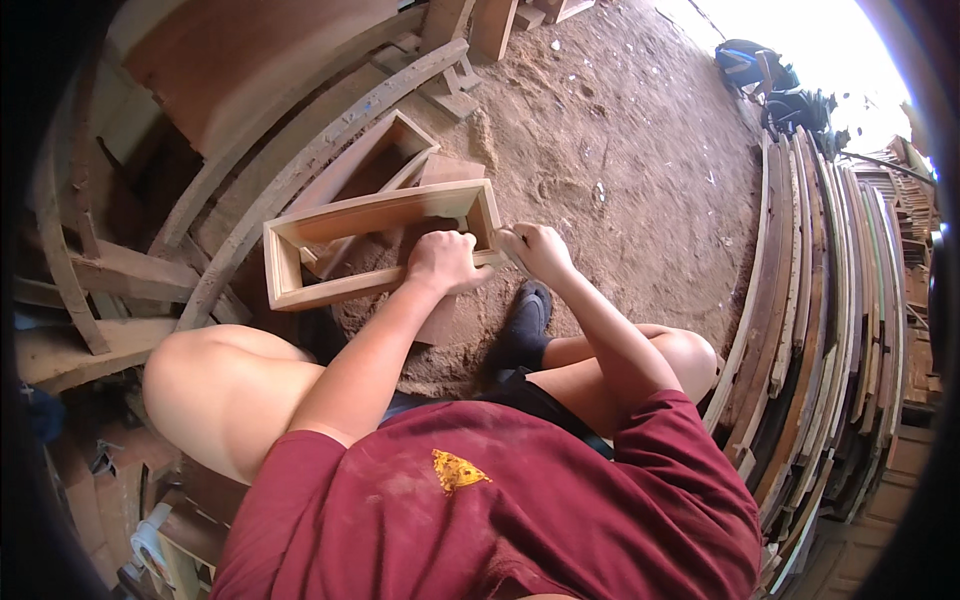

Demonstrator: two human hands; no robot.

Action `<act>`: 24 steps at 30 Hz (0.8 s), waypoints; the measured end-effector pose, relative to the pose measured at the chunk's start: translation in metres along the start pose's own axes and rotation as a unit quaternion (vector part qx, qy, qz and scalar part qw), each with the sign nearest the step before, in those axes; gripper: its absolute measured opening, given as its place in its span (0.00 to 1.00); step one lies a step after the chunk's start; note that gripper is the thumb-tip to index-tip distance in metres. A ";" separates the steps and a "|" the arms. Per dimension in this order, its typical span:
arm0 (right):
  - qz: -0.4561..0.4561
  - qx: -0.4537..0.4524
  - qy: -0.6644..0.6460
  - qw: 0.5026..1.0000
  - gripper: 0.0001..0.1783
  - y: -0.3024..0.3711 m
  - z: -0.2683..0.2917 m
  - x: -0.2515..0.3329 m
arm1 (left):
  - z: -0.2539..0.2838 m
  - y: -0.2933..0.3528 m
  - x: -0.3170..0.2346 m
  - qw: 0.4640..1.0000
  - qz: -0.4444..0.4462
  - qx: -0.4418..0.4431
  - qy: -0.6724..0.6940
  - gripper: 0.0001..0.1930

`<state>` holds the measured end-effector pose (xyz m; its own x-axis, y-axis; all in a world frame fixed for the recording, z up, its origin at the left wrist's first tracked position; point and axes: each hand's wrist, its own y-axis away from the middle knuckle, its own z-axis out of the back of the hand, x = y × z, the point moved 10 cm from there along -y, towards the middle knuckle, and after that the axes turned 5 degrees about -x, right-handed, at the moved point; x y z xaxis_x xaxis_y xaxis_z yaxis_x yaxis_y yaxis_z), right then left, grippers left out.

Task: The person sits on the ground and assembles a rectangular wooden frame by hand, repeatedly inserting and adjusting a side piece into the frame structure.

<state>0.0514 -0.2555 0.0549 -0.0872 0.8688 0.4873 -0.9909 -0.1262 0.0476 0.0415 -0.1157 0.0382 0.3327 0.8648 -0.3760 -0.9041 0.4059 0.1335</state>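
Observation:
A rectangular open frame of pale wood (345, 293) lies tilted in front of me, its long side running left to right. My left hand (445, 262) is closed over its near board, close to the right end, fingers curled inside. Just off the right end board, my right hand (541, 252) is closed with the fingertips against or very near the wood. Anything pinched in those fingers is too small or hidden to make out. Beneath and behind the frame rests another wooden box frame (395, 128), with a flat board (452, 170) beside it.
Long curved-looking beams (330, 150) and a wooden bench structure (110, 340) stand at the left. Sawdust covers the ground (620, 170). Stacked planks (800, 300) line the right side. A blue and black bag (750, 65) sits at the far right. My dark shoe (528, 322) is behind the right hand.

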 end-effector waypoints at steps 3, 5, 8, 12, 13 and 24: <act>0.000 0.051 -0.035 0.998 0.25 0.002 -0.005 0.002 | 0.008 0.002 -0.003 1.000 -0.009 -0.003 0.006 0.30; 0.021 0.073 -0.003 0.997 0.24 0.004 -0.007 0.006 | 0.004 0.002 -0.001 1.000 -0.008 -0.004 -0.007 0.30; 0.009 0.016 -0.005 1.000 0.24 -0.002 -0.001 0.000 | 0.007 0.004 -0.006 1.000 -0.010 -0.013 0.001 0.29; 0.010 0.080 -0.046 0.996 0.25 -0.003 -0.016 -0.011 | 0.005 0.004 -0.005 0.999 -0.018 -0.022 0.017 0.28; 0.019 0.124 -0.014 0.992 0.25 -0.001 -0.015 -0.003 | 0.003 0.003 -0.002 0.999 -0.015 -0.027 0.016 0.28; -0.012 0.043 -0.018 0.999 0.26 0.005 -0.007 0.005 | 0.004 0.002 0.000 0.999 -0.016 -0.030 0.004 0.31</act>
<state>0.0452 -0.2485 0.0512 -0.0584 0.8548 0.5157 -0.9799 -0.1479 0.1342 0.0409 -0.1140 0.0426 0.3597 0.8490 -0.3871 -0.9076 0.4146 0.0661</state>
